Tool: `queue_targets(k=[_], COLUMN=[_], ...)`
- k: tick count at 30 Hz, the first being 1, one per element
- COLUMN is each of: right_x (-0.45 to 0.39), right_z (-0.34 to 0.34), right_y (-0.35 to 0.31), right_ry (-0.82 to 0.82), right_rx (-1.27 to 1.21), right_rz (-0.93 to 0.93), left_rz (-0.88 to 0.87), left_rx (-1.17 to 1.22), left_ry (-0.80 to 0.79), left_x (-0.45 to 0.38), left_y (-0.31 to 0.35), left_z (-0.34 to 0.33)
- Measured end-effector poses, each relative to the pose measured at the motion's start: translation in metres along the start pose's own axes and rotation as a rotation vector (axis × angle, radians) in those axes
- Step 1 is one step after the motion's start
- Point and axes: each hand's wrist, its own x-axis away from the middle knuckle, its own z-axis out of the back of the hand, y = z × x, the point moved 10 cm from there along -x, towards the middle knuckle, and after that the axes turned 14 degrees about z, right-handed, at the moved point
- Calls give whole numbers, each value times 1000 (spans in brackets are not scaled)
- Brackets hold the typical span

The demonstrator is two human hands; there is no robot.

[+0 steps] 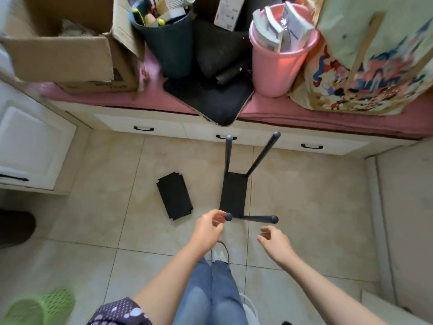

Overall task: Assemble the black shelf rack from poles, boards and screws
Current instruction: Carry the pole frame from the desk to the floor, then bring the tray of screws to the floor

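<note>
Black board (233,194) with four poles (262,155), both hands (207,227) beside.

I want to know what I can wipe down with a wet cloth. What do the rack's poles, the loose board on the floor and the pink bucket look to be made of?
The poles look like matt black painted metal tube with rounded caps, though plastic cannot be ruled out. The loose board is flat, matt black with notched corners, possibly coated wood board or plastic. The pink bucket looks like smooth, slightly glossy plastic.
</note>
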Motion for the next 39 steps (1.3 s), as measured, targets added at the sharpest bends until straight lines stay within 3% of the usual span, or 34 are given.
queue_targets(k=[5, 12, 25, 39], right_x=[30, 71, 175, 294], right_z=[-6, -69, -256, -486], right_y=[-69, -172, -335, -481], right_ry=[-46, -196, -553, -695], right_rx=[39, 137, 388, 446], right_rz=[166, 418, 839, 1053], left_rz=[8, 49, 328, 457], left_rx=[115, 205, 742, 949], left_ry=[111, 331, 848, 1101], left_x=[55, 129, 290, 391], left_y=[-12, -71, -281, -501], left_z=[41, 110, 223, 344])
